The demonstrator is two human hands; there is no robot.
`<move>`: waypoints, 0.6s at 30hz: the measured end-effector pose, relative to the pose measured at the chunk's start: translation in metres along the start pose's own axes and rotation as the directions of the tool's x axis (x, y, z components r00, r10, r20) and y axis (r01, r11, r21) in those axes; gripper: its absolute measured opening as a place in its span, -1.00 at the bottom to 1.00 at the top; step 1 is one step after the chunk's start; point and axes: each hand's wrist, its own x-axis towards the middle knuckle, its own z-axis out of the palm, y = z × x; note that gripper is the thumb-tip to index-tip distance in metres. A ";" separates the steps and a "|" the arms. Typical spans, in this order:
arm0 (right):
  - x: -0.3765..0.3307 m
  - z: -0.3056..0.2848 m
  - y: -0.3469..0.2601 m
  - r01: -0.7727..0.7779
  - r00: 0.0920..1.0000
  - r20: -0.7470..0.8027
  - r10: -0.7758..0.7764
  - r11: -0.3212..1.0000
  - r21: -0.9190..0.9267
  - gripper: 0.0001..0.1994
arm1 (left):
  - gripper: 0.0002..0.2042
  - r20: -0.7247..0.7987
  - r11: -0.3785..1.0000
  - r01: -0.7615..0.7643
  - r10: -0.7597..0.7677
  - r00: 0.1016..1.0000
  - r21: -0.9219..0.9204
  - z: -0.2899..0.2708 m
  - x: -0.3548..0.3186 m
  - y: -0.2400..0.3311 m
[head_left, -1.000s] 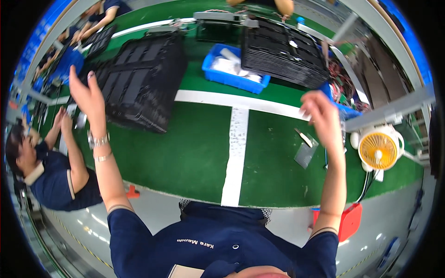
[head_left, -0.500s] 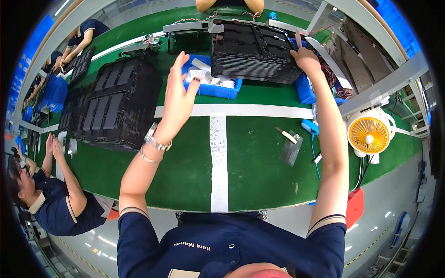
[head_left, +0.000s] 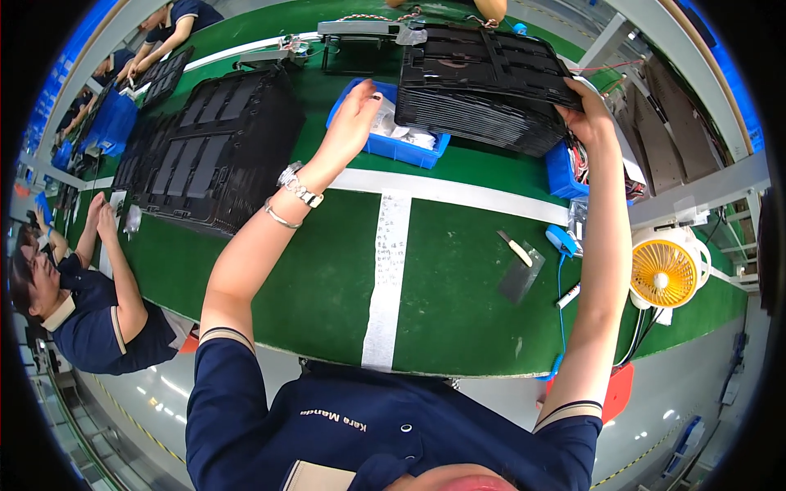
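Note:
A stack of black plastic trays (head_left: 483,110) stands at the far side of the green bench. My right hand (head_left: 588,119) grips the right edge of the top black tray (head_left: 483,61), thumb and fingers on either side of it. That tray is tilted, its right end raised off the stack. My left hand (head_left: 356,119) is just left of the stack, over a blue bin (head_left: 409,151) of small clear bags and white parts. Its fingers are partly bent, with nothing visible in them, and it appears apart from the tray.
A second stack of black trays (head_left: 221,151) stands left. On the bench (head_left: 458,327) lie a knife (head_left: 516,245), a marker (head_left: 567,295) and a blue corded tool (head_left: 562,240). At right are a blue wire bin (head_left: 565,172) and yellow fan (head_left: 661,274). A co-worker (head_left: 98,286) sits left.
My right hand has closed on the top tray's right edge and lifted that end. My left hand has moved closer to the stack's left side. The whole view has shifted a little.

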 end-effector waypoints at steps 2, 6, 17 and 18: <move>0.004 -0.002 0.001 -0.036 0.999 0.038 0.029 0.975 0.221 -0.89 | -0.50 0.001 0.999 0.040 -0.040 0.999 -0.035 0.002 0.003 0.004; 0.011 -0.019 -0.006 0.032 0.999 -0.004 -0.033 0.935 0.354 -0.89 | -0.53 0.069 0.993 0.114 -0.111 0.991 -0.031 0.015 0.018 0.007; -0.085 -0.046 -0.027 0.155 0.988 -0.091 -0.126 0.736 0.660 -0.87 | -0.63 0.211 0.994 0.112 -0.108 0.971 -0.004 0.021 0.060 0.027; -0.097 -0.050 -0.026 0.167 0.986 -0.131 -0.108 0.750 0.639 -0.88 | -0.63 0.204 0.994 0.113 -0.110 0.973 -0.001 0.021 0.063 0.025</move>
